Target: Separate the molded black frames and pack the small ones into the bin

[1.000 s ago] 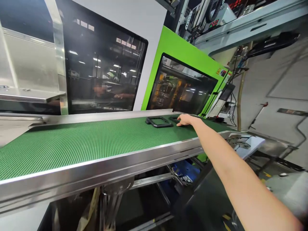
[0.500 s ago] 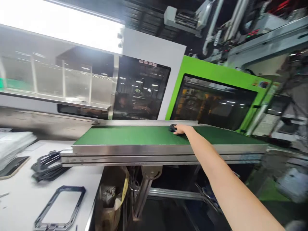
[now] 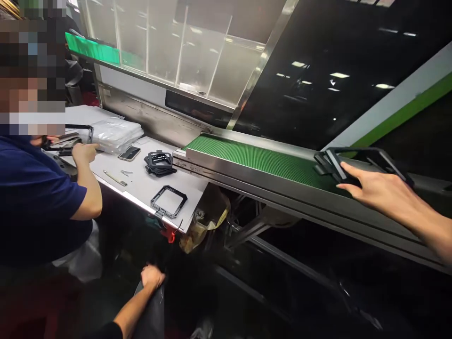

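Note:
My right hand (image 3: pixel 376 192) reaches out over the green conveyor belt (image 3: pixel 254 157) and grips a black rectangular plastic frame (image 3: pixel 365 155) by its near edge; a second frame seems stacked under it. The frame is held at the belt's right part, just above the surface. My left hand (image 3: pixel 152 278) is low at the bottom, fingers curled on something dark I cannot make out.
A co-worker in a dark blue shirt (image 3: pixel 35 202) sits at left, one hand (image 3: pixel 84 151) on parts on the white table (image 3: pixel 141 186). On the table lie a stack of black frames (image 3: pixel 160 162), a single frame (image 3: pixel 168 201), a phone (image 3: pixel 129 153) and clear bags (image 3: pixel 113 132).
The view has swung left and down. My right hand has lifted the black frame off the belt and drawn it toward me. The co-worker and my left hand have come into view.

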Demonstrator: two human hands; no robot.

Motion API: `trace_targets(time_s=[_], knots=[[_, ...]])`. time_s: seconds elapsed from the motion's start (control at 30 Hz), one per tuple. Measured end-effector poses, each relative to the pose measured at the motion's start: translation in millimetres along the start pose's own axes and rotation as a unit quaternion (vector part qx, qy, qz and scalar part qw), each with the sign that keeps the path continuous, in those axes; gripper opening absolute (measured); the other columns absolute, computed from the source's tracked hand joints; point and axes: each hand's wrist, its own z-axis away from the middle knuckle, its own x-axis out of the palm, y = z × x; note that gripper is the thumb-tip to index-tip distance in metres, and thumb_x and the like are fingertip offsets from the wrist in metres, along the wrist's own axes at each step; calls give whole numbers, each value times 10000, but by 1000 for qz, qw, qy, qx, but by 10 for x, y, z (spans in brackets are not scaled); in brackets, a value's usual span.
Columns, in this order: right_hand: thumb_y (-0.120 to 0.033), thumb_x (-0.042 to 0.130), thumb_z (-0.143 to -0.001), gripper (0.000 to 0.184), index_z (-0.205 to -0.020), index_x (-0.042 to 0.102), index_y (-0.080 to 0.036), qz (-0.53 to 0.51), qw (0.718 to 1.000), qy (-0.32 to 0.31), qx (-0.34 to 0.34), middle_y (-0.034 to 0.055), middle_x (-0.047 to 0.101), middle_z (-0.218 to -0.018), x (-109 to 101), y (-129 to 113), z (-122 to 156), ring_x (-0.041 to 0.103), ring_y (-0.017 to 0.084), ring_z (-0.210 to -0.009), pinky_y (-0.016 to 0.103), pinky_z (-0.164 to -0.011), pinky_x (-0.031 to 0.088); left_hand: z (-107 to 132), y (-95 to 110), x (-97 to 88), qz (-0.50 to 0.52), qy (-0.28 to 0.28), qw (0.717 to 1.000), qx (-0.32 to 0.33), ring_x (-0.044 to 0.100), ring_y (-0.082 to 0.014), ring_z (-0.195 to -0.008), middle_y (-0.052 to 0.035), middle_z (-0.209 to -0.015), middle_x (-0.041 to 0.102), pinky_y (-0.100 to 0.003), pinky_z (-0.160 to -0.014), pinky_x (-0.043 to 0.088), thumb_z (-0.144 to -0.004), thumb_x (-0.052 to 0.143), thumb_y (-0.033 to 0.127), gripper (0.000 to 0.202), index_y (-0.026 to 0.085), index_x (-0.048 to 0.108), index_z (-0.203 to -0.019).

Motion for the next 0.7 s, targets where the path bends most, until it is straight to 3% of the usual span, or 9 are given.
trace_targets(time_s=[0.07,0.13,0.23,0.3,0.4,0.5,0.6,0.63,0.7], knots=[[-310,732,-1056,702,-1688,471,-151,-32,997,76,-7,303,733,-1357,-165,-278,363,733,338,-1176,468,-922,495,-36,17,12,9,11,1000,7,682,-462,-1313,-271,-1237,732,-475,-1049,542,-783,750,362,394,89,781,-1066],[-458,687,-1079,661,-1656,528,-175,-98,979,177,-1,288,773,-1247,-314,-588,830,757,319,-1098,481,-930,518,-48,27,14,18,20,1000,13,684,-478,-1296,-298,-1257,713,-478,-1024,549,-750,724,373,488,71,774,-1130],[-708,723,-977,821,-1668,514,-316,-293,916,273,27,198,779,-1307,-332,-1084,1703,775,300,-982,514,-954,588,-11,36,5,31,33,999,26,678,-516,-1276,-306,-1301,683,-511,-998,554,-751,691,431,671,68,729,-1314],[-623,843,-908,876,-1665,516,-326,-495,815,296,49,123,815,-1194,-134,-1433,2312,784,320,-1037,557,-1032,608,50,31,1,35,40,998,31,663,-541,-1287,-308,-1338,664,-560,-1028,540,-798,651,475,761,72,663,-1444],[-490,864,-918,640,-1506,666,-335,-688,679,207,153,70,814,-1164,400,-1981,3098,772,293,-1148,536,-1172,549,213,-46,20,23,53,997,46,585,-530,-1413,-351,-1492,575,-603,-1154,471,-910,548,468,790,26,551,-1565],[-563,921,-835,650,-1384,703,-293,-790,526,67,307,76,797,-1218,992,-2551,3684,734,272,-1204,473,-1187,523,469,-195,85,8,43,993,112,454,-402,-1581,-290,-1672,469,-484,-1301,360,-994,458,435,700,55,565,-1572],[-633,1016,-626,669,-1106,741,-257,-808,358,-50,465,34,782,-1147,1416,-3052,4141,687,217,-1143,332,-1050,535,819,-282,197,4,-34,979,201,561,-296,-1515,-188,-1567,643,-377,-1293,397,-1025,400,461,620,119,685,-1457],[-664,1027,-557,676,-993,731,-240,-801,323,-66,499,21,772,-1047,1497,-3177,4264,679,201,-1045,308,-954,540,940,-281,242,11,-72,971,226,625,-296,-1450,-172,-1488,708,-386,-1264,446,-1026,386,491,622,134,718,-1411],[-717,1030,-441,710,-797,684,-209,-791,287,-71,535,7,713,-822,1589,-3354,4440,625,170,-803,304,-770,511,1137,-224,356,35,-154,954,254,724,-352,-1314,-171,-1333,791,-480,-1172,551,-1005,377,601,659,174,777,-1308]])
